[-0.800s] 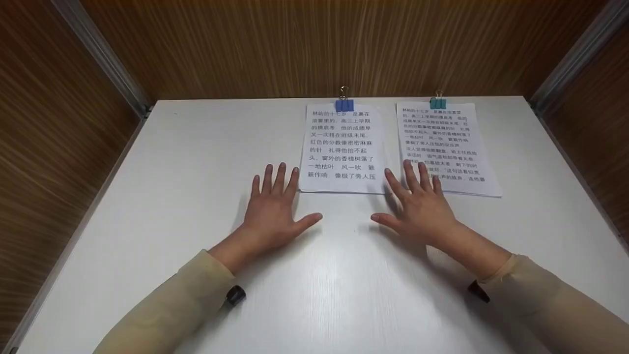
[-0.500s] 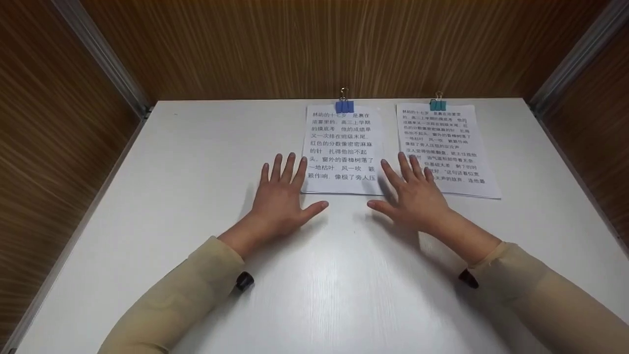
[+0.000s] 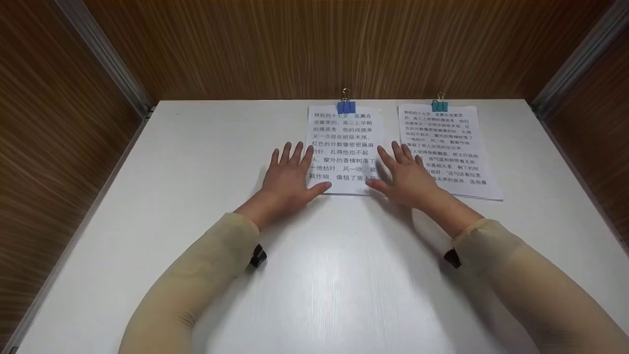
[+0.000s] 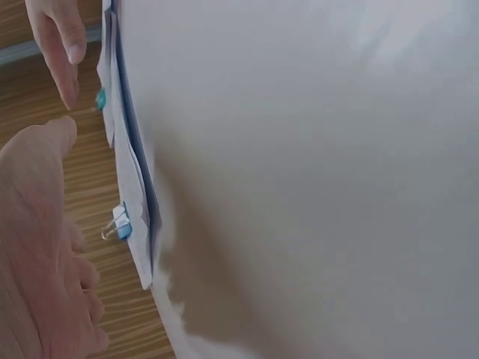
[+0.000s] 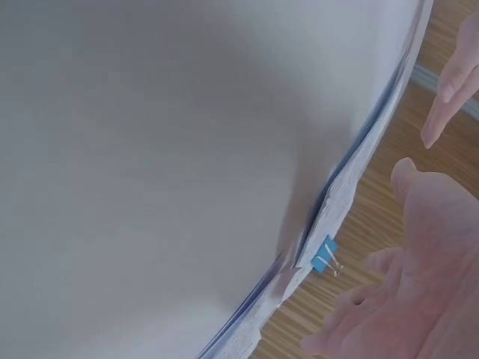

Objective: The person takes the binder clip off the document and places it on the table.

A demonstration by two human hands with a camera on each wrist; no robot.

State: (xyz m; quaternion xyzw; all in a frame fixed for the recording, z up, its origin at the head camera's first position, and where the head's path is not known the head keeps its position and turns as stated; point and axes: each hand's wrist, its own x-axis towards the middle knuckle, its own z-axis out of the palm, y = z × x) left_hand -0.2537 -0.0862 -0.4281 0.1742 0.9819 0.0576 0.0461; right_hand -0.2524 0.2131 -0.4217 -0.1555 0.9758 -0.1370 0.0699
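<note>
Where left hand (image 3: 289,178) is held: shifted forward, fingers splayed wide
Right hand (image 3: 409,178): shifted forward too, splayed likewise
Pages (image 3: 342,136): left unmoved

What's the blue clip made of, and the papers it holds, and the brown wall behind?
The blue clip looks like painted metal, because its thin wire loop has a metal shine. The papers look like ordinary matte paper: thin, white and printed, with wavy edges in the left wrist view. The brown wall has woody streaks, but could be board with a wood pattern.
</note>
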